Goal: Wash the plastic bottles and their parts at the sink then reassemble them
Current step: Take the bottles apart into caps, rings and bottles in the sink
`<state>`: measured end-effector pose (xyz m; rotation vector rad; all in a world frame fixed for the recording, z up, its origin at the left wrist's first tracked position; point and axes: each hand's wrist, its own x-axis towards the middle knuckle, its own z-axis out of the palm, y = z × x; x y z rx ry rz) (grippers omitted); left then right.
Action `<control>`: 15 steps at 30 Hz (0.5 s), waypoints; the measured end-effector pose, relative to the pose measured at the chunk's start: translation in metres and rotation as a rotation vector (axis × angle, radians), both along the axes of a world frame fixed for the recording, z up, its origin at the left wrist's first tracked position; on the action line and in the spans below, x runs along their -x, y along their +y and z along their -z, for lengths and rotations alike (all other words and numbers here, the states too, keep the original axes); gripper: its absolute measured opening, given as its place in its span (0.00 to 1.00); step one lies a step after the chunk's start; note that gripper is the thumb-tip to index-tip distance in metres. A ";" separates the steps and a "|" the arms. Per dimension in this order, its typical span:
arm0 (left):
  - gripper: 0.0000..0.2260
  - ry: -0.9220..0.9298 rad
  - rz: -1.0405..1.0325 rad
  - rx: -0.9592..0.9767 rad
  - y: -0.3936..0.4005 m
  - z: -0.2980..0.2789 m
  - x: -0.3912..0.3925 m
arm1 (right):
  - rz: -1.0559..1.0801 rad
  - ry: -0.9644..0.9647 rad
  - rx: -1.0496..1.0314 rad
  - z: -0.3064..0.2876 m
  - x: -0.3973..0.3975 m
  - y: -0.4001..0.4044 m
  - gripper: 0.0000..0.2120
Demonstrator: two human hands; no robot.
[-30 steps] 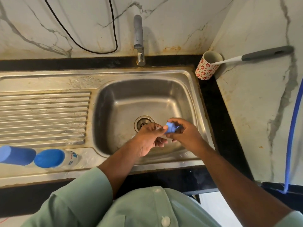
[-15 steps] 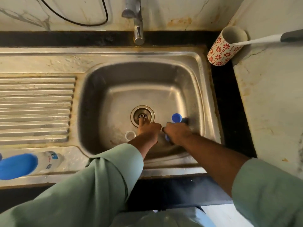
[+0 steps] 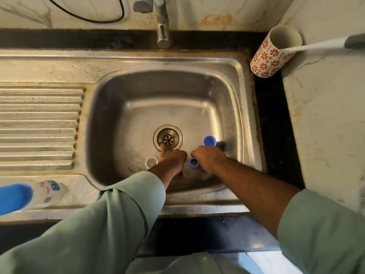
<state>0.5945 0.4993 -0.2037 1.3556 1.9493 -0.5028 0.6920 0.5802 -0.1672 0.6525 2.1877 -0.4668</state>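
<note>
While both hands reach into the steel sink basin, the left hand points one finger at the round metal drain; the right hand hides its grip beside a small blue plastic ring.

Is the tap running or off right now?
Off. No water stream falls from the tap spout, and the sink basin below holds no pooled water.

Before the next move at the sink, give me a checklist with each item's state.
1. Loose parts in the basin: blue cap, small blue ring and clear ring all visible: ok.
2. Drain has a strainer, so parts should not slip through: ok.
3. Tap running for rinsing: no water seen, not ok.
4. Right hand grip on a part: cannot tell.
5. Left hand holding anything: cannot tell.
6. Bottle lying on the drainboard, cap off: ok.
</note>
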 end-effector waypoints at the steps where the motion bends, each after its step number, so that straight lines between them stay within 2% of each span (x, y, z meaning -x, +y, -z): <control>1: 0.15 0.000 -0.006 -0.017 0.000 -0.003 0.000 | 0.000 -0.002 0.001 -0.001 -0.001 0.001 0.13; 5: 0.20 -0.005 -0.056 -0.085 -0.002 -0.017 -0.001 | 0.045 0.041 0.000 -0.005 -0.006 0.000 0.12; 9: 0.24 -0.033 -0.227 -0.239 -0.011 -0.036 0.005 | 0.096 0.111 0.002 -0.017 -0.011 0.000 0.15; 13: 0.18 -0.054 -0.387 -0.532 -0.039 -0.066 0.013 | 0.202 0.260 0.031 -0.037 -0.015 -0.005 0.27; 15: 0.17 -0.117 -0.486 -0.713 -0.064 -0.081 0.019 | 0.281 0.340 0.067 -0.053 -0.012 -0.017 0.29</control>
